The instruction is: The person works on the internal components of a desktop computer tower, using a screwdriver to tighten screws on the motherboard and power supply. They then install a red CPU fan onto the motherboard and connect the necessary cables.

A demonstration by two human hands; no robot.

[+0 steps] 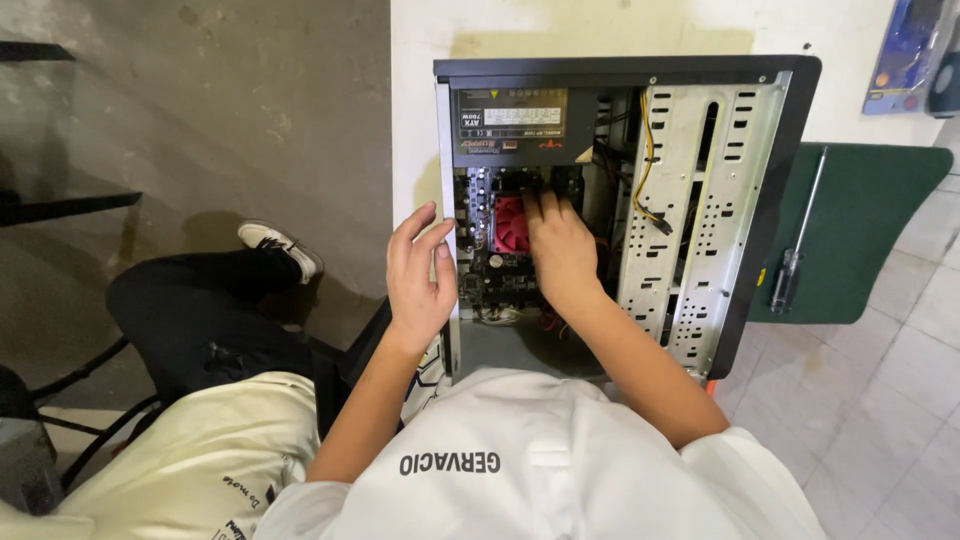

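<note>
Open computer case (610,200), red fan (511,224) under hands (560,250).

A white table (420,110) fills the upper middle of the frame. On it lies an open computer case (700,200), side panel off. Right of the case a dark green mat (860,230) rests, seemingly on the table edge, with a screwdriver (795,245) lying on it.
</note>
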